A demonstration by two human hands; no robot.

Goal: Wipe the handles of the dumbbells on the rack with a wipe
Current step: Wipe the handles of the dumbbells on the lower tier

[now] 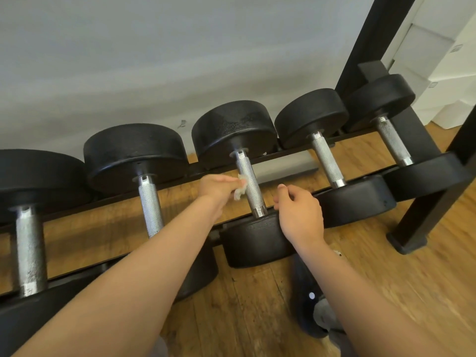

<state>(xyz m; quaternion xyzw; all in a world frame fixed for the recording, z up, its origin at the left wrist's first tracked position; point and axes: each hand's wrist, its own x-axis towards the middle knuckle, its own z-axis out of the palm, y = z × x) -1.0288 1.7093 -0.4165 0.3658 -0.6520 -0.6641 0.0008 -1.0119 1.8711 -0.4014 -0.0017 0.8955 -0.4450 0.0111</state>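
Crouched, seemingly, at a low rack [412, 222] of five black dumbbells, a person is working through the row as seen from the head camera, and the left hand [217, 188] is pinching a small crumpled white wipe [240, 189] between thumb and fingertips, holding it against the left flank of the knurled steel handle [251, 184] of the middle dumbbell [233, 130]. That handle is lying with its long axis running away from the person, from the near collar up to the far head, leaning a little leftward as it recedes, so the wipe is sitting about halfway along it and directly to the right of the pinching fingers. The left hand is plainly the nearer one to the metal and appears to be the one doing the wiping; any stroke from here is likely going to travel along that axis, toward the far collar or back to the near one. The right hand [298, 211] is hovering just to the right of the handle's near end, above the dumbbell's near head, its fingers loosely curled and holding nothing; whether the wrist is resting on the rubber cannot be told. Two handles to the left [151, 206] and two to the right [326, 161] are lying bare and parallel on the rails, over a wooden floor [257, 305] and before a pale wall [154, 60].
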